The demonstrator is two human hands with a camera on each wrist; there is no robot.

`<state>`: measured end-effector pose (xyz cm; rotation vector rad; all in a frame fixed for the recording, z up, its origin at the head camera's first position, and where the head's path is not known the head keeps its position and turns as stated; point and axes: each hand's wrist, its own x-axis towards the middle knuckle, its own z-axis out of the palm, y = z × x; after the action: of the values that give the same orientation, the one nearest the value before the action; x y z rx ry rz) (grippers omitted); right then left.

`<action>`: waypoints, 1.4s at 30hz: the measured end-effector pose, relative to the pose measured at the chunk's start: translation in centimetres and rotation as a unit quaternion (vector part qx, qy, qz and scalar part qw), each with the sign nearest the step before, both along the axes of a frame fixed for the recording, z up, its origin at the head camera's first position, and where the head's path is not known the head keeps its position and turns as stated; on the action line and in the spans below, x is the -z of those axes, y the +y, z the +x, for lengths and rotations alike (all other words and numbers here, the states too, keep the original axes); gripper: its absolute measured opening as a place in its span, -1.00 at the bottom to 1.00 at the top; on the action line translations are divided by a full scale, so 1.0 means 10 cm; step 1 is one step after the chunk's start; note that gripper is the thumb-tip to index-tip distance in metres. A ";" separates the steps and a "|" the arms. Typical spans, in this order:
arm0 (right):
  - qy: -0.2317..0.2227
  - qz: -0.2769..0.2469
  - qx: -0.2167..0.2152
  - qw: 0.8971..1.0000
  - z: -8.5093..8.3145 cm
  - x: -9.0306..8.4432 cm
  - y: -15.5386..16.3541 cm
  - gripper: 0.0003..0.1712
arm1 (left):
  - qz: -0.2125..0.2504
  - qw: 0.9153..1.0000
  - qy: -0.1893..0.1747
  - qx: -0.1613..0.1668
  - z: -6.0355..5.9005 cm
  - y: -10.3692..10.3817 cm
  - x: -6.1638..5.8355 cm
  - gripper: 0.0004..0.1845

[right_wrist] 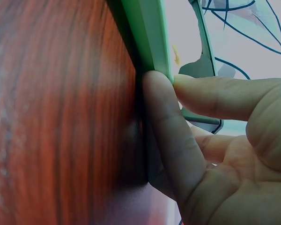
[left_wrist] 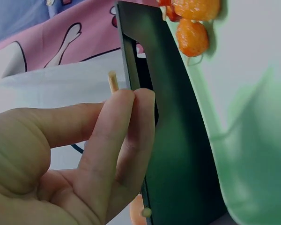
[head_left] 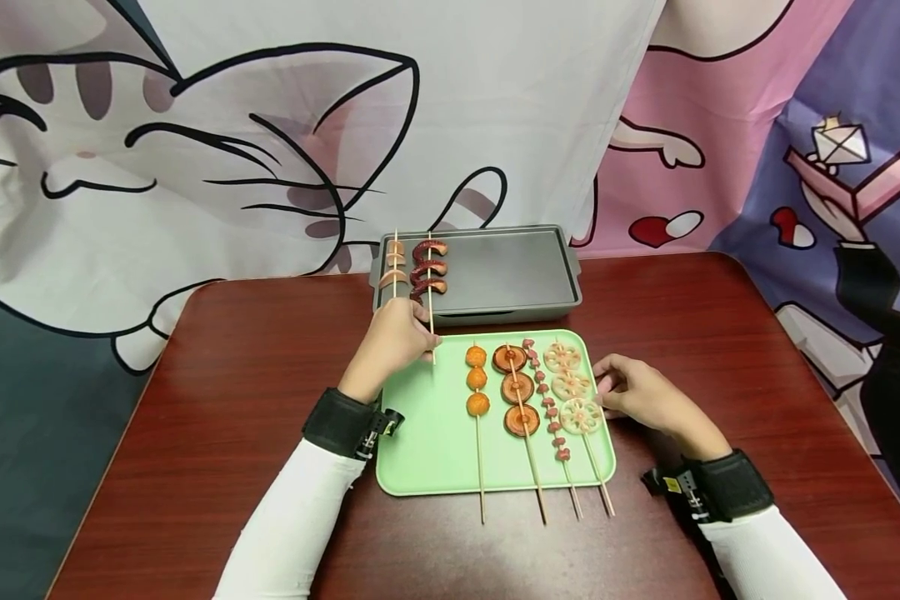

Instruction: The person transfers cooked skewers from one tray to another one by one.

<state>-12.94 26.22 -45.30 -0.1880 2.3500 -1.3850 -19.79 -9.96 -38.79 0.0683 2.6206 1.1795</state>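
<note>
My left hand [head_left: 422,340] pinches the lower end of a wooden stick [left_wrist: 113,82] between thumb and fingers. That stick carries dark red curled sausages [head_left: 429,279] lying at the left of a grey baking tray [head_left: 510,267]. A paler sausage skewer [head_left: 394,263] lies beside it. My right hand [head_left: 606,388] grips the right rim of a green tray [head_left: 427,442], with the thumb over the rim [right_wrist: 152,42] and the fingers [right_wrist: 166,122] against its side. On the green tray lie skewers of orange balls [head_left: 477,381], brown round slices [head_left: 518,387], small red pieces [head_left: 549,404] and lotus root slices [head_left: 572,385].
Both trays sit on a dark red wooden table [head_left: 255,375], the grey one behind the green one. A cartoon-printed cloth [head_left: 270,125] hangs behind the table. Skewer sticks jut over the green tray's front edge [head_left: 540,508].
</note>
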 end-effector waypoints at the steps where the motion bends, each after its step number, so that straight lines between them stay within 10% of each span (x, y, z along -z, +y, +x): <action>1: 0.000 0.000 0.000 1.000 0.00 0.00 0.00 -0.59 | 0.006 1.000 -0.011 0.000 0.00 0.00 -0.01 -0.67; 12: 0.004 0.001 0.000 1.000 0.00 0.00 0.00 -0.59 | 0.085 0.994 -0.068 -0.021 -0.01 -0.02 0.00 -0.60; 27: 0.006 0.005 -0.003 1.000 0.00 -0.01 -0.01 -0.61 | 0.264 0.959 -0.099 -0.022 0.06 -0.05 -0.03 -0.57; 42: 0.003 -0.002 -0.002 1.000 0.00 -0.01 0.00 -0.59 | 0.324 0.936 -0.134 -0.009 0.26 -0.14 -0.02 -0.56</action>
<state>-12.94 26.24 -45.23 -0.1980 2.3507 -1.3883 -17.18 -11.33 -38.57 0.0053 1.9124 1.8604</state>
